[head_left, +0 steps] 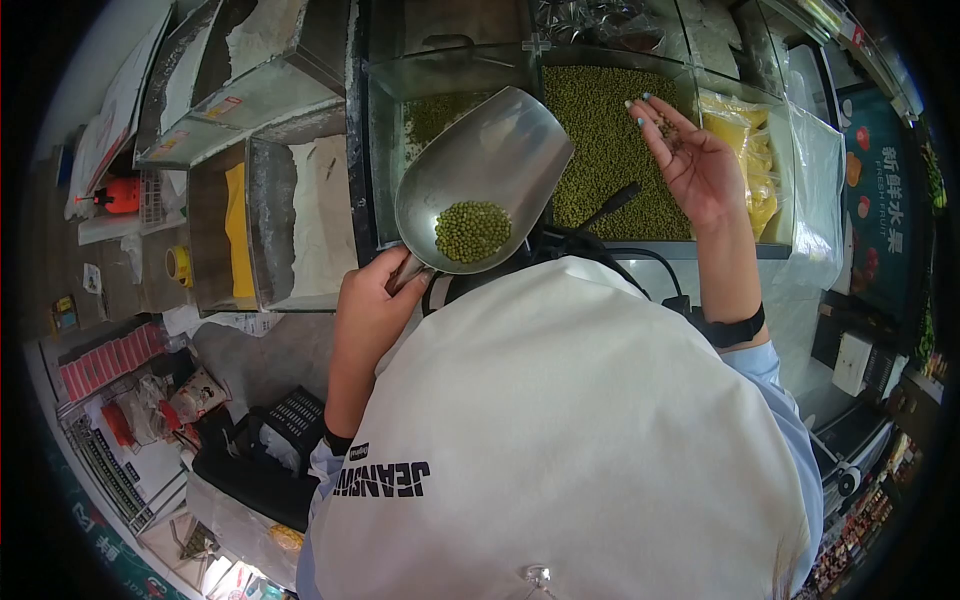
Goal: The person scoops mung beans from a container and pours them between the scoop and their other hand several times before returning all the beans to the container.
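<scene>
My left hand (366,305) is wrapped round the handle of a metal scoop (490,150). A small heap of green mung beans (473,232) lies in the scoop near its handle end. Over the right side of a bin full of mung beans (605,130), my right hand (705,180) is turned palm up with its fingers stretched out. A few small brownish bits (667,127) rest on those fingers; they are too small to name. Below this hand, a dark handle (612,203) lies across the front of the bean bin.
Left of the bean bin stands a glass-sided bin with some green contents (435,115). Bins of white powder (322,215) are further left. Yellow bags (750,150) fill a bin at the right. A black basket (297,420) is at lower left.
</scene>
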`<state>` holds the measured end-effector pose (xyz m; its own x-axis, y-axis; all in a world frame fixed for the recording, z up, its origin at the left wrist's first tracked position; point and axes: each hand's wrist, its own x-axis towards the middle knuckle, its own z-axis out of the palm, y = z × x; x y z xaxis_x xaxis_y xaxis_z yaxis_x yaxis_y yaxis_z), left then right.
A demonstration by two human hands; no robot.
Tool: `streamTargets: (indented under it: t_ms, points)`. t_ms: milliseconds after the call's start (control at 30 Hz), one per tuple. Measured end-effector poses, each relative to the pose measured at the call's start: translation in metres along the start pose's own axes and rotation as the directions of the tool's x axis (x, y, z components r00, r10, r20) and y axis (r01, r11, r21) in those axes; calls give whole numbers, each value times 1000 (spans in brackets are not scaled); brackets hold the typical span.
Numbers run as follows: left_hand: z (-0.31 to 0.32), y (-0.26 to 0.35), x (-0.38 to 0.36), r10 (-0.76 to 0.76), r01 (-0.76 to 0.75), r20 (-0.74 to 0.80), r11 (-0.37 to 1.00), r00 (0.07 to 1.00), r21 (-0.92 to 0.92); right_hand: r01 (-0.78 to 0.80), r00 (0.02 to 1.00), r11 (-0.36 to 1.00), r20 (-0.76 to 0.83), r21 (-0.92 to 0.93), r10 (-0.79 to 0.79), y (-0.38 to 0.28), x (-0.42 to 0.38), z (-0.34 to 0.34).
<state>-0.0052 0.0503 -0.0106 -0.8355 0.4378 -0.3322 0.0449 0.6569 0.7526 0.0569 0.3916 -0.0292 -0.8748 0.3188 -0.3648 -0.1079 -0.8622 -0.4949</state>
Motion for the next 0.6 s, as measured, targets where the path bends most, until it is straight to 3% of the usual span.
streamTargets:
  t_ms: [400, 600]
  points:
    - [0, 1, 0, -13, 13, 3, 1000, 1000, 16, 0, 1000, 999, 4, -53, 0, 1, 2, -1]
    - [1, -2, 1, 23, -23, -8, 1000, 1000, -2, -36, 998, 997, 44, 67, 33, -3, 0, -2]
